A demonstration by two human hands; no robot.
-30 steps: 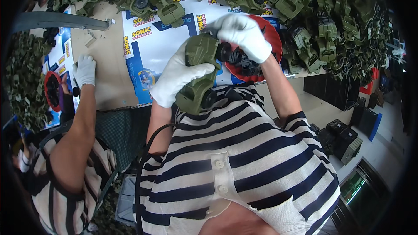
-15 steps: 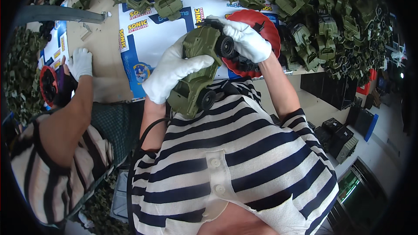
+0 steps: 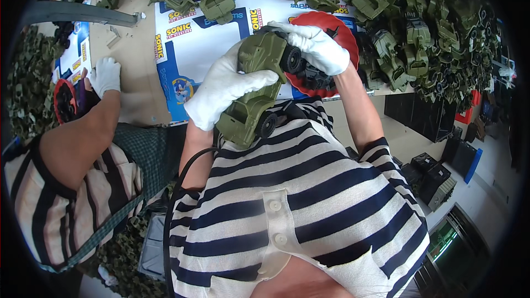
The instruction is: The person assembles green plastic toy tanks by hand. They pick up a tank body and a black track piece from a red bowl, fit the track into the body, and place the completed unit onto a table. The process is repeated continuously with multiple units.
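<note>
A green toy vehicle [image 3: 259,99] is up in front of the striped shirt [image 3: 303,187], at the near edge of the worktop [image 3: 210,49]. Its long axis runs steeply from lower left to upper right, the rounded, hood-like end pointing away from the wearer, the open end toward the shirt; two black wheels face right. The left hand [image 3: 218,91] has its grip closed around the body, thumb across it. The right hand [image 3: 320,49] meets the far end by the upper wheel [image 3: 292,59], though its hidden fingertips leave its grip uncertain.
</note>
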